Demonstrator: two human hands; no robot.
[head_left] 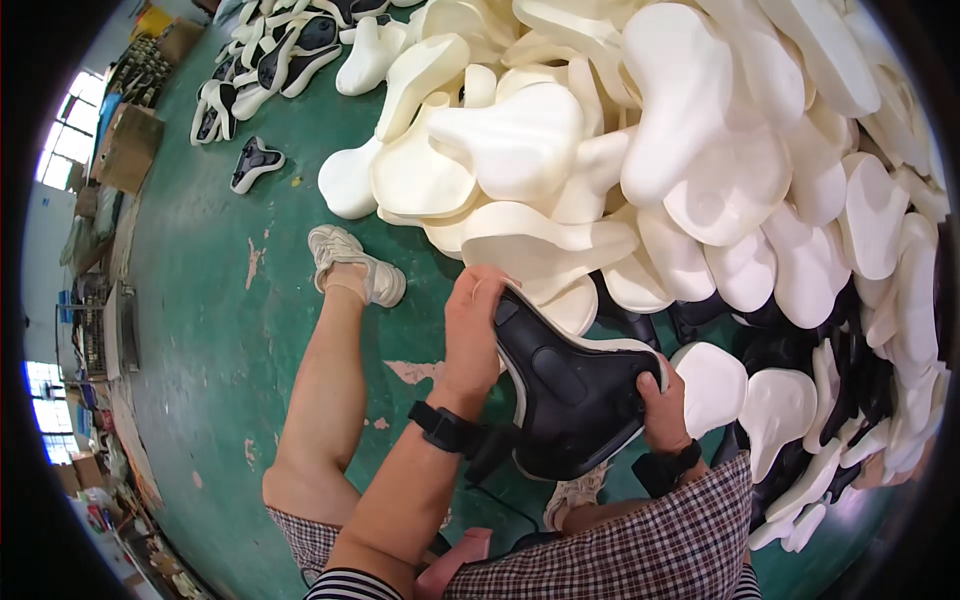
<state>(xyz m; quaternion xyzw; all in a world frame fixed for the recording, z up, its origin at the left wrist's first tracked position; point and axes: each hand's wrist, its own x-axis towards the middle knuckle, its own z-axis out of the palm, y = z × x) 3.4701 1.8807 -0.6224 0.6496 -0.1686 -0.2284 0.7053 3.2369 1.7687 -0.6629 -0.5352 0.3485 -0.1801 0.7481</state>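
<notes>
Between my two hands is a bicycle saddle (570, 385), its black plastic underside facing up and a pale cream foam edge showing round the rim. My left hand (473, 325) grips the narrow nose at the upper left, with the fingers partly hidden behind it. At the wide end, my right hand (662, 405) holds the right edge, thumb on the black base and fingers out of sight beneath. Each wrist carries a black strap, and the left one (447, 428) has a small dark box. The saddle is tilted above my lap.
A large heap of cream foam saddle pads (520, 140) rises ahead and to the right. Black saddle bases (770, 350) lie among them. One saddle (256, 164) sits apart on the green floor (200, 300), and another pile (280, 60) is farther off. Cardboard boxes (127, 147) line the left wall.
</notes>
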